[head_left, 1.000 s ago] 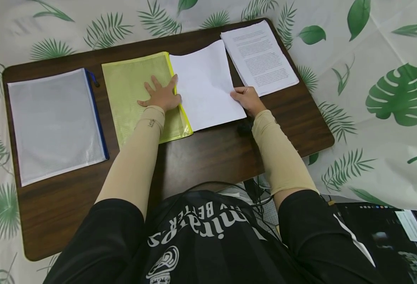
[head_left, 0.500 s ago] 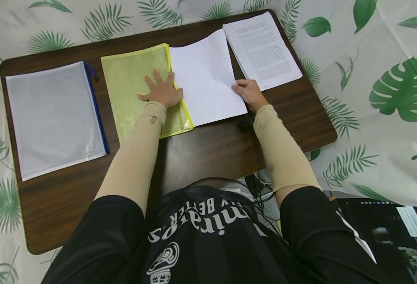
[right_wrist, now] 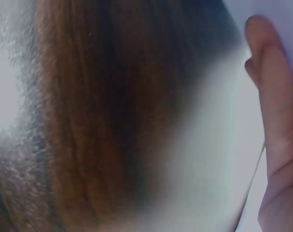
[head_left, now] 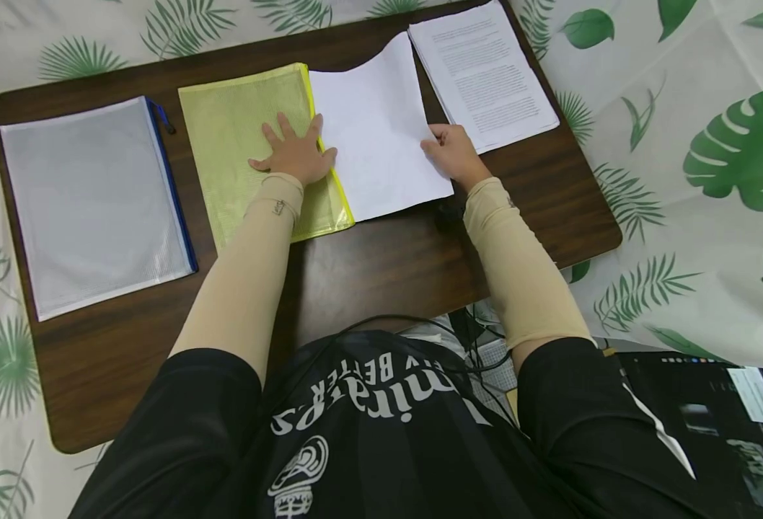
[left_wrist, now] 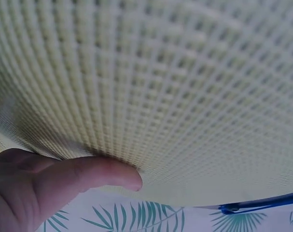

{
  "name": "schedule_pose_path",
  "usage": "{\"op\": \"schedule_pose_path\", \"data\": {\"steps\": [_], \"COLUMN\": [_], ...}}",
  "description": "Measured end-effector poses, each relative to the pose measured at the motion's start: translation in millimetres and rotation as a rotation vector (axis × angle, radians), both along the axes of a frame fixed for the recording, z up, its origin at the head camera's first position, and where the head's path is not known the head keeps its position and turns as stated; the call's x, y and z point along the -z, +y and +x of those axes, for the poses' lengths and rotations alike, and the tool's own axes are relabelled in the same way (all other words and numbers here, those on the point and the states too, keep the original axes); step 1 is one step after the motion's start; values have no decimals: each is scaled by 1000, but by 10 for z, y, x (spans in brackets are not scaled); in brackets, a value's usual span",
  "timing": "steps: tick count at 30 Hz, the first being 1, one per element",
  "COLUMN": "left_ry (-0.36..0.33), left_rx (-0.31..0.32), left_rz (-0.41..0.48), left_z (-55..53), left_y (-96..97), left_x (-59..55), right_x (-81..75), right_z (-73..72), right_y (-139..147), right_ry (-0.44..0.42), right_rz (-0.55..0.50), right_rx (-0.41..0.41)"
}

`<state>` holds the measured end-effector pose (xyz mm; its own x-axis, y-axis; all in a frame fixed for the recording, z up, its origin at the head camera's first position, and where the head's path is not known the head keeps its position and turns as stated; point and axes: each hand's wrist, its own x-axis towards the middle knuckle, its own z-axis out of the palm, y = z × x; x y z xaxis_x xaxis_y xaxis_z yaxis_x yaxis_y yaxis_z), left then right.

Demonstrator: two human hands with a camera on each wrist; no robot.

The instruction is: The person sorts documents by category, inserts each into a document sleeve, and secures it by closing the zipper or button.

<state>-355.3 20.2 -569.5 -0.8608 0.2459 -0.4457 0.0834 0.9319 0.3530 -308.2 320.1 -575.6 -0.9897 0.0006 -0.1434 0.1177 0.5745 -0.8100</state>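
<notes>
A yellow mesh zip pouch (head_left: 239,108) lies flat on the dark wooden table (head_left: 368,277). My left hand (head_left: 296,153) rests on it with fingers spread, the tips of two reaching its bright yellow zip edge. White paper (head_left: 371,137) extends rightward from that edge, its top slightly bowed; its left side is hidden at the pouch. At the paper's right edge my right hand (head_left: 456,153) pinches it between thumb and fingers. In the left wrist view a finger (left_wrist: 98,174) lies against the mesh. The right wrist view has my fingers (right_wrist: 276,96) along the white sheet.
A clear mesh pouch (head_left: 96,209) with a blue zip lies at the table's left. Beyond my right hand is a stack of printed sheets (head_left: 485,79). A small dark object (head_left: 448,210) sits below the right hand. Black cables (head_left: 479,360) hang at the table's front edge.
The head view has tilted, so the table sits higher in it. Both hands keep their places on the pouch and the paper. The paper's top edge bows slightly more.
</notes>
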Motion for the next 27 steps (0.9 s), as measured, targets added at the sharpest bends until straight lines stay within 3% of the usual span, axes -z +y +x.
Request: {"op": "schedule_pose_path", "data": {"steps": [5, 17, 23, 27], "left_ry": [-6, -1, -4, -13], "left_rx": [-2, -13, 12, 19], "left_rz": [-7, -29, -35, -32], "left_z": [0, -5, 34, 48], "left_y": [-6, -56, -76, -81], "left_x": [-30, -65, -111, -135], "right_x": [-106, -244, -161, -84], "right_z": [-4, -26, 2, 46], "right_y": [-66, -127, -100, -66], "right_ry": [79, 17, -50, -87], "right_rz": [51, -97, -137, -228], "right_rx": [-16, 13, 42, 80]}}
